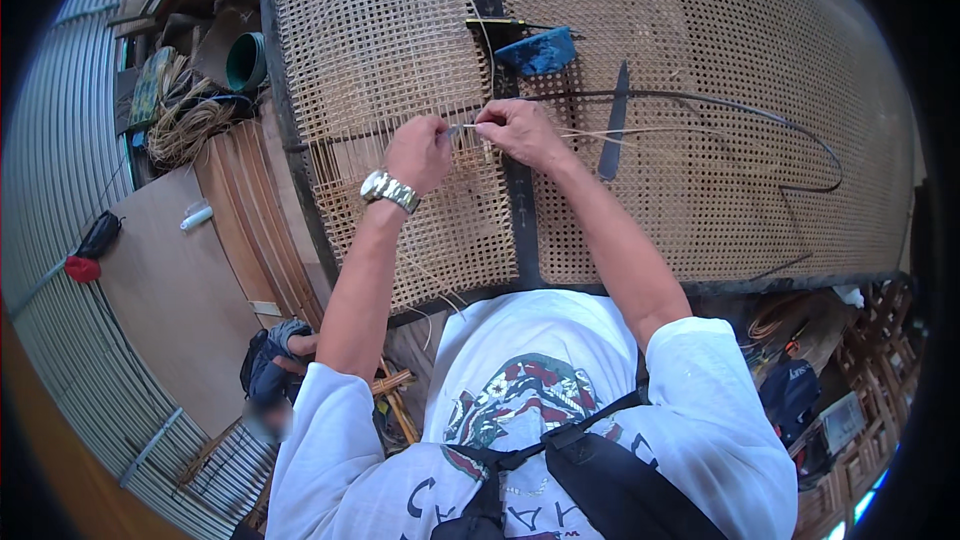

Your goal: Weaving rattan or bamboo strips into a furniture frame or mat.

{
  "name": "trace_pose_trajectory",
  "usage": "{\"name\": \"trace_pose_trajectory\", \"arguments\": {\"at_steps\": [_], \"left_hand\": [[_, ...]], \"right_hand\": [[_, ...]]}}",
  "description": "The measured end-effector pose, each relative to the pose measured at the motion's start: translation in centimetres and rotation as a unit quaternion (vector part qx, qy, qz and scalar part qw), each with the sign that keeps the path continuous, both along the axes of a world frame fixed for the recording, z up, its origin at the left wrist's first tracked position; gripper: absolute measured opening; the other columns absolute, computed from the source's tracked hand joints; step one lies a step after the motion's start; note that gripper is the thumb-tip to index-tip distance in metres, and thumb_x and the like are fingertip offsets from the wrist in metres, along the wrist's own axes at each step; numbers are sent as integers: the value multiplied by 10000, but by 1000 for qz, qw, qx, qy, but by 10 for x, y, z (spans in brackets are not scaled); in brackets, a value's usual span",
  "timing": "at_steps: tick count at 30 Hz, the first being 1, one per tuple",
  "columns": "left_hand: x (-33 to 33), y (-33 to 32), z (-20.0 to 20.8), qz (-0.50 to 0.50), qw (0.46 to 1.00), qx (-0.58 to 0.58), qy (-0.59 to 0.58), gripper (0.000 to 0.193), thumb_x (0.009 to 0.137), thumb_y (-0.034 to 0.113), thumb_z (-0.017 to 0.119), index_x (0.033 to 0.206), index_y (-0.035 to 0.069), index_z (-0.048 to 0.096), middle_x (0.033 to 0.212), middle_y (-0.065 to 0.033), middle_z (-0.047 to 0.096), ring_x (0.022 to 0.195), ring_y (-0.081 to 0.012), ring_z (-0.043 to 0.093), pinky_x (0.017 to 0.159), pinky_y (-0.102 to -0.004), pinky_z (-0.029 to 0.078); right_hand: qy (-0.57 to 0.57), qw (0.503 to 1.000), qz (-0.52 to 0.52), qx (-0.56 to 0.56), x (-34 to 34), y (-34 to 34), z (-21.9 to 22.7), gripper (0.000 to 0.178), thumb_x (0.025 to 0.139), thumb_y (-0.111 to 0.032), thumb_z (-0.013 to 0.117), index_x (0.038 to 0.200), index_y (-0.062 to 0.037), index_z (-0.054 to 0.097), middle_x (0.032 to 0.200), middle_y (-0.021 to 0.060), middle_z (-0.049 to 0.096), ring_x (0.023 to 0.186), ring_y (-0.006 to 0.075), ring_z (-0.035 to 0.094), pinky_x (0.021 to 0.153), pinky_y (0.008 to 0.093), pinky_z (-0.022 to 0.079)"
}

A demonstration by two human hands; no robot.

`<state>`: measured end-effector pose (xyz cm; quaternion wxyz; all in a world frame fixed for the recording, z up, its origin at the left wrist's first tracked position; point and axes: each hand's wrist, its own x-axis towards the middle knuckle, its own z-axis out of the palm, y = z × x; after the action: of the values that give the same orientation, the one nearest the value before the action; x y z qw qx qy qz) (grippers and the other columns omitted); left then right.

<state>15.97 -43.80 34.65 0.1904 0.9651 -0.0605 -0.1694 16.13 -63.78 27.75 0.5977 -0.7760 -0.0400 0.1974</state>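
While both forearms reach up from the lower edge, the left hand (420, 152), with a metal watch (388, 190) on its wrist, and the right hand (518, 130) meet over a large woven cane panel (700, 140). Both sets of fingers are closed in a pinch on one thin cane strand (470, 126), held taut between them just above the unfinished patch of weave beside the dark centre rail (520, 210). Doing this well seems to call for steady tension, the strand kept flat and threaded square to the rows. Near the right hand lie a dark blade-like tool (612, 130), a long dark curved strip (760, 115) and a blue cloth (538, 50). Beyond, the panel offers wide open room to the right; its left edge drops to a wooden board (170, 280) and a tangle of loose cane (185, 120).
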Motion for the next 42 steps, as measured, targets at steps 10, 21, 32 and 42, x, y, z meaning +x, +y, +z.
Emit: {"name": "trace_pose_trajectory", "arguments": {"at_steps": [10,21,32,42], "left_hand": [[13,-33,5,0,985,128,114,240,931,289,585,1018,141,752,906,-169,742,866,-387,714,777,-494,578],[15,-50,13,-28,958,252,137,298,922,217,551,1134,182,758,1021,-170,744,924,-356,721,814,-462,584],[13,-53,22,-29,971,190,140,299,946,204,537,1145,217,760,1009,-168,748,933,-342,729,826,-446,589],[9,-60,9,-79,952,273,110,266,918,181,577,1090,221,777,948,-150,751,895,-338,731,787,-451,590]], "right_hand": [[-60,982,-65,-167,-16,14,3,185,837,-198,625,855,-37,714,871,173,638,856,370,654,788,458,541],[-101,983,-90,-126,-17,10,-3,130,804,-132,606,809,-5,634,841,184,621,818,375,634,751,454,531],[-82,985,-73,-133,-15,7,-1,147,813,-156,613,828,-14,647,864,170,633,843,366,644,761,451,534],[-74,984,-74,-145,-17,10,3,158,827,-177,597,837,-27,646,865,166,634,854,372,643,761,471,534]]}}
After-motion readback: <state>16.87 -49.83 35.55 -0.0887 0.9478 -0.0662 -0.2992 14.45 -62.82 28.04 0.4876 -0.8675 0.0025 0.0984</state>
